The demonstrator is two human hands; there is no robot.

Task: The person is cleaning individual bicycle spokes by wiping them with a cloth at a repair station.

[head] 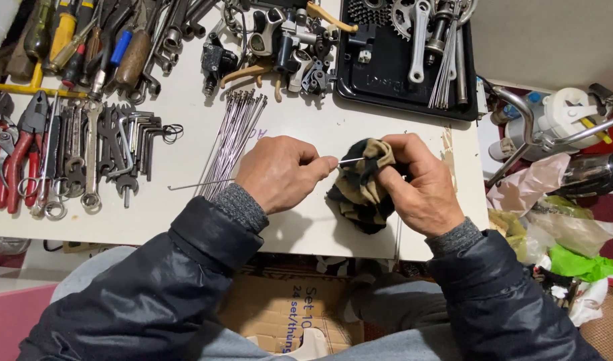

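My left hand (279, 172) pinches a thin metal spoke (199, 183) that runs left across the white table (306, 120). My right hand (423, 184) grips a dark camouflage-patterned rag (360, 190) wrapped around the spoke's right end. The two hands are close together near the table's front edge. A bundle of bare spokes (236, 130) lies just behind my left hand.
Wrenches, hex keys and red-handled pliers (19, 157) lie at the left, screwdrivers (65, 33) at the back left. Brake parts (279, 47) sit at the back middle, a black tray (413, 93) with cranks and sprockets at the back right. Bags and a metal frame (554, 134) crowd the right side. A cardboard box (286, 314) stands below.
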